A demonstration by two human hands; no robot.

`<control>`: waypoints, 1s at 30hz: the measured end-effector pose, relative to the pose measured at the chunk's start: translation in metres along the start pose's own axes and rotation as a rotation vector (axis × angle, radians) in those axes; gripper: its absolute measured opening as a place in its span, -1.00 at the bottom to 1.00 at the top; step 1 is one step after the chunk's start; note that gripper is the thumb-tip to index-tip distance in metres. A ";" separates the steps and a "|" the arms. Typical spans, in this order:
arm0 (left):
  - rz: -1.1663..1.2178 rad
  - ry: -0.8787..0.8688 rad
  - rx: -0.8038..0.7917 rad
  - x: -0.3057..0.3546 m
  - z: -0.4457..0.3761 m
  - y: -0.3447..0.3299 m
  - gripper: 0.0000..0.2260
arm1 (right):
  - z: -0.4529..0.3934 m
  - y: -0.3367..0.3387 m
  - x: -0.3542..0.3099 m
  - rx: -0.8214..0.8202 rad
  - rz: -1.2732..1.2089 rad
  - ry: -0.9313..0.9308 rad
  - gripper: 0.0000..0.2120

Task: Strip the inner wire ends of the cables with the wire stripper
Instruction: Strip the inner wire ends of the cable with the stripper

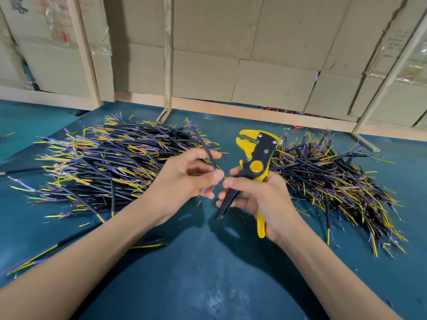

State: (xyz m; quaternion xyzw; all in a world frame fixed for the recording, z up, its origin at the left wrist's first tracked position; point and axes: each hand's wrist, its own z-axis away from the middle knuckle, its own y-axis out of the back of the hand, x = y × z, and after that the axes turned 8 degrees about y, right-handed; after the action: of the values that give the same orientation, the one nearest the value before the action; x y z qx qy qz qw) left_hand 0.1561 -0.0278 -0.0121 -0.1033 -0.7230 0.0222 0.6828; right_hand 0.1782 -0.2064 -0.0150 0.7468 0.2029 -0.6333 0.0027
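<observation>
My left hand (pixel 184 176) holds one black cable (pixel 205 147) that arcs up and away over the left pile. Its thumb and fingers pinch the cable's near end, where thin coloured inner wires (pixel 213 186) fan out. My right hand (pixel 258 195) grips the yellow and black wire stripper (pixel 256 162) by its handles, jaws pointing up and away. The right forefinger and thumb reach toward the inner wires. The stripper's jaws are apart from the cable.
A big pile of black cables with yellow, blue and purple inner wires (pixel 111 162) lies at the left on the teal table mat (pixel 208 262). A second pile (pixel 335 181) lies at the right. Loose cables (pixel 34 257) lie near left. Cardboard boxes (pixel 254 54) and wooden frames wall the back.
</observation>
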 end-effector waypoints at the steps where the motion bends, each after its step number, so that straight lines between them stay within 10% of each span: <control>1: 0.005 0.024 -0.001 0.000 0.000 0.001 -0.72 | -0.001 0.001 -0.001 0.026 -0.021 0.011 -0.82; 10: 0.109 0.198 -0.085 0.006 0.005 -0.001 -0.87 | -0.003 0.008 -0.004 0.159 -0.052 0.112 -0.88; 17: 0.468 0.040 0.135 0.018 0.003 -0.002 -0.94 | 0.004 0.000 0.003 -0.054 -0.081 0.025 -0.89; 30: 0.424 -0.120 0.314 0.025 0.014 -0.016 -0.86 | 0.015 -0.011 0.011 -0.255 -0.073 0.004 -0.77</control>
State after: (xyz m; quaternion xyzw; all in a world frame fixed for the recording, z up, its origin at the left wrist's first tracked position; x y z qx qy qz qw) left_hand 0.1394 -0.0375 0.0141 -0.1438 -0.7119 0.2827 0.6266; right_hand 0.1615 -0.1971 -0.0254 0.7339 0.3086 -0.6005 0.0742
